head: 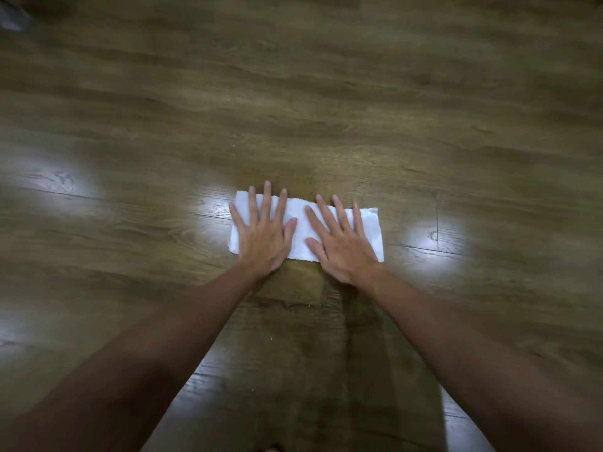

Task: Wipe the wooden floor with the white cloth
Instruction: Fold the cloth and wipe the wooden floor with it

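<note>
A white cloth [300, 230], folded into a long rectangle, lies flat on the brown wooden floor [326, 109] in the middle of the view. My left hand [262, 231] presses on its left half with fingers straight and spread. On the right half my right hand [341, 238] lies the same way, fingers splayed and pointing away from me. Both arms reach forward from the bottom corners. The cloth's middle strip and its right end show between and beside the hands.
Bright light patches glare on the planks at left [62, 181], behind the cloth and at right [434, 236]. Small pale crumbs [306, 305] lie on the floor near my arms. A blurred grey object [13, 17] sits at the far top left corner.
</note>
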